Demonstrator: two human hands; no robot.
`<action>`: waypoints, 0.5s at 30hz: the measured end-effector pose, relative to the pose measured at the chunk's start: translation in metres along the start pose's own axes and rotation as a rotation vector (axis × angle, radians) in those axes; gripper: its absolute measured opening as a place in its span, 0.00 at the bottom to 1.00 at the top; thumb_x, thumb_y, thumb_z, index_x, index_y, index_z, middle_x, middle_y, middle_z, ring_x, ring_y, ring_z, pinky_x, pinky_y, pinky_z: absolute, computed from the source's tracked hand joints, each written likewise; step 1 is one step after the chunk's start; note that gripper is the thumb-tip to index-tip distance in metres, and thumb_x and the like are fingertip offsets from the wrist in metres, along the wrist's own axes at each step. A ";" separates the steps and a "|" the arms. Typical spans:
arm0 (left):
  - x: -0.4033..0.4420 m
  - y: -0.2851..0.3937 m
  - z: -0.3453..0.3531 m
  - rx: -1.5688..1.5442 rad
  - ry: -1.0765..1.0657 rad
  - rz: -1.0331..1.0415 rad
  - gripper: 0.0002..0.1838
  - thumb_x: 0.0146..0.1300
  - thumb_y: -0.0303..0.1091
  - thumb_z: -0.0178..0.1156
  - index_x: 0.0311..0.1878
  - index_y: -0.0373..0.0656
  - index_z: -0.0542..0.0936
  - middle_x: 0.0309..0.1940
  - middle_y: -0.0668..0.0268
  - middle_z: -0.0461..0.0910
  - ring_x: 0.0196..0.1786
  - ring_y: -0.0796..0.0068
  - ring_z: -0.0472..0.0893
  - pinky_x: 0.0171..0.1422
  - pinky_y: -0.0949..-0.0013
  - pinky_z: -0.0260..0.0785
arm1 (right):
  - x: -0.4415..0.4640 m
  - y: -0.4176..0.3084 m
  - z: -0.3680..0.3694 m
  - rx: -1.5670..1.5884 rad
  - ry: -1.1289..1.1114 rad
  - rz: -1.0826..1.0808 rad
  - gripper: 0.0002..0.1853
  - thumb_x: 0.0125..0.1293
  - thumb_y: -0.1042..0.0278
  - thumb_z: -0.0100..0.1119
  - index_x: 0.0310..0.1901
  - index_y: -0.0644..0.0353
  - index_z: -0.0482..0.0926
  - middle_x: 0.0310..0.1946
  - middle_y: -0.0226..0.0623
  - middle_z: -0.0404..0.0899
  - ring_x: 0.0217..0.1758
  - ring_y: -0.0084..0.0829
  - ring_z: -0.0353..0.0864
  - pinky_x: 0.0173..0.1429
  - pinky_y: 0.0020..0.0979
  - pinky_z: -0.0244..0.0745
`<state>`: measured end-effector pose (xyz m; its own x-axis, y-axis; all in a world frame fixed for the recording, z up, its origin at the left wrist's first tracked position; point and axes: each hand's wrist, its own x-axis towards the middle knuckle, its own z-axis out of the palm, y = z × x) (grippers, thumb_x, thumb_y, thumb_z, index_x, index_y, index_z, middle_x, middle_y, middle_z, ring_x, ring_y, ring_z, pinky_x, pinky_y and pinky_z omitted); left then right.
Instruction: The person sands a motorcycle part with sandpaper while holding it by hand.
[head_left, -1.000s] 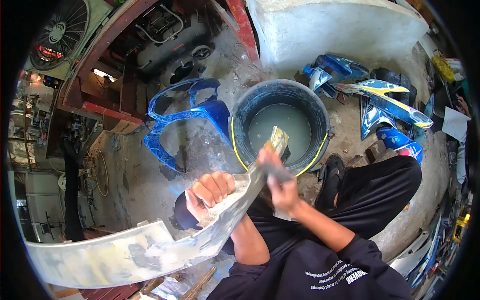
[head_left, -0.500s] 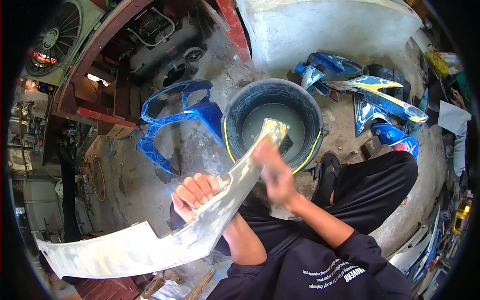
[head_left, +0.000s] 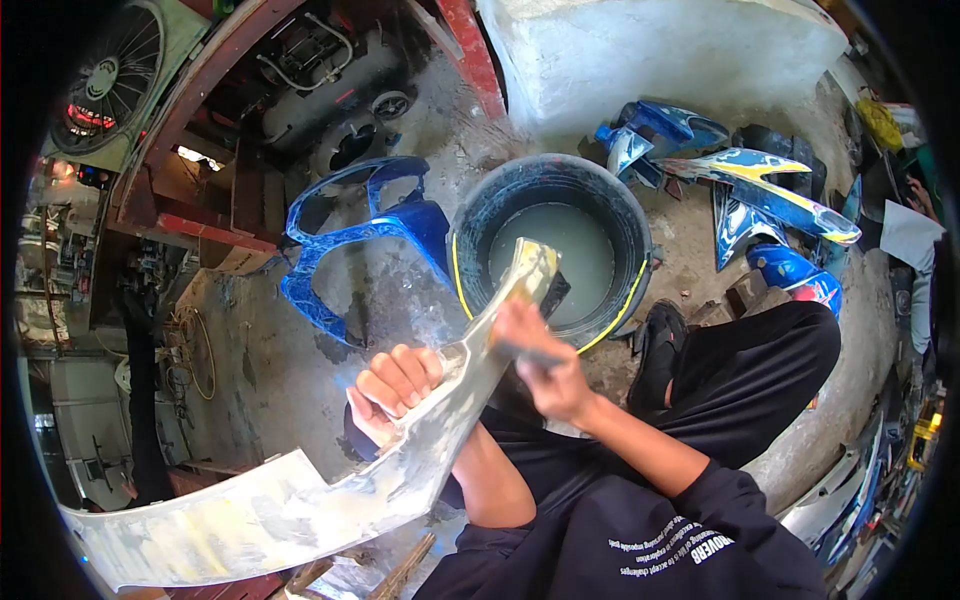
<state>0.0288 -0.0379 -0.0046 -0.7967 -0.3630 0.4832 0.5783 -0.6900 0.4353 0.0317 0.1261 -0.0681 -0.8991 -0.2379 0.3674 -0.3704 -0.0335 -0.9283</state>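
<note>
A long whitish panel (head_left: 370, 495) with yellow patches runs from the lower left up to the bucket. My left hand (head_left: 395, 390) is wrapped round its edge near the middle. Close to the panel's narrow upper end, my right hand (head_left: 545, 365) presses a dark flat pad (head_left: 540, 354) against the surface; motion blurs the fingers. The panel's tip hangs over the near rim of a black bucket (head_left: 625, 215), which holds cloudy water (head_left: 565, 235) and has a yellow handle.
A blue frame-shaped part (head_left: 425, 225) lies on the floor left of the bucket. Blue, white and yellow fairings (head_left: 765, 190) are piled at the right. A compressor (head_left: 340, 90) stands under a red frame. At the far right edge, part of another person's hand (head_left: 920, 195) shows.
My right hand has slid down along the panel, away from its tip, with the pad. My left hand keeps its hold while the panel shifts and tilts slightly.
</note>
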 end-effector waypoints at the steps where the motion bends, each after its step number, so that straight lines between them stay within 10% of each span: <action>1: 0.001 0.001 -0.001 -0.002 0.001 -0.006 0.27 0.80 0.42 0.35 0.20 0.46 0.66 0.17 0.66 0.65 0.22 0.75 0.63 0.29 0.68 0.57 | -0.002 -0.007 -0.002 -0.072 -0.095 -0.120 0.21 0.71 0.75 0.53 0.64 0.61 0.77 0.68 0.45 0.74 0.78 0.41 0.64 0.81 0.46 0.52; 3: 0.000 0.000 -0.002 -0.055 -0.006 -0.005 0.27 0.80 0.42 0.35 0.21 0.46 0.66 0.18 0.65 0.65 0.23 0.75 0.63 0.29 0.68 0.58 | -0.002 0.014 -0.007 -0.131 -0.008 -0.176 0.19 0.71 0.72 0.55 0.63 0.61 0.79 0.67 0.45 0.75 0.77 0.38 0.66 0.81 0.45 0.53; 4: -0.001 -0.002 -0.001 -0.053 -0.002 0.002 0.27 0.80 0.42 0.35 0.21 0.46 0.66 0.18 0.65 0.65 0.23 0.75 0.63 0.29 0.68 0.58 | 0.020 0.004 -0.018 -0.059 0.015 0.477 0.20 0.70 0.73 0.55 0.62 0.60 0.79 0.67 0.44 0.75 0.77 0.38 0.66 0.81 0.45 0.53; 7: 0.000 -0.010 0.001 -0.023 -0.001 0.005 0.27 0.80 0.42 0.34 0.20 0.45 0.67 0.18 0.65 0.65 0.23 0.75 0.63 0.29 0.69 0.58 | 0.029 0.020 -0.026 0.086 0.026 0.966 0.22 0.67 0.76 0.56 0.63 0.58 0.80 0.67 0.43 0.76 0.76 0.40 0.66 0.81 0.45 0.51; 9: -0.001 -0.007 0.001 -0.037 0.032 -0.003 0.27 0.80 0.42 0.34 0.20 0.45 0.67 0.18 0.65 0.65 0.23 0.75 0.64 0.29 0.68 0.58 | 0.009 -0.001 -0.009 -0.035 -0.034 -0.051 0.24 0.64 0.77 0.58 0.63 0.58 0.79 0.67 0.40 0.76 0.77 0.40 0.65 0.82 0.45 0.49; 10: -0.001 -0.003 -0.001 -0.039 0.038 -0.018 0.27 0.80 0.42 0.34 0.20 0.45 0.66 0.18 0.65 0.65 0.23 0.75 0.64 0.29 0.68 0.58 | 0.004 -0.008 -0.010 -0.061 -0.164 -0.177 0.26 0.63 0.79 0.58 0.64 0.58 0.78 0.68 0.36 0.75 0.78 0.40 0.64 0.83 0.46 0.45; 13: -0.003 -0.009 -0.001 -0.039 0.052 0.003 0.27 0.80 0.42 0.34 0.20 0.45 0.67 0.18 0.65 0.65 0.23 0.74 0.64 0.29 0.68 0.59 | 0.014 0.006 -0.007 -0.070 0.058 -0.135 0.22 0.67 0.78 0.56 0.64 0.62 0.78 0.63 0.49 0.78 0.74 0.41 0.70 0.80 0.43 0.54; 15: -0.005 -0.010 -0.002 -0.037 0.061 0.009 0.27 0.80 0.42 0.35 0.20 0.46 0.67 0.18 0.65 0.65 0.23 0.74 0.64 0.29 0.68 0.58 | 0.029 0.006 -0.013 0.036 0.174 0.603 0.17 0.73 0.73 0.52 0.61 0.66 0.78 0.60 0.52 0.79 0.68 0.43 0.75 0.71 0.37 0.67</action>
<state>0.0261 -0.0307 -0.0132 -0.8011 -0.4060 0.4397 0.5798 -0.7087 0.4020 0.0008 0.1318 -0.0620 -0.9733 -0.0641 -0.2205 0.2194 0.0240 -0.9753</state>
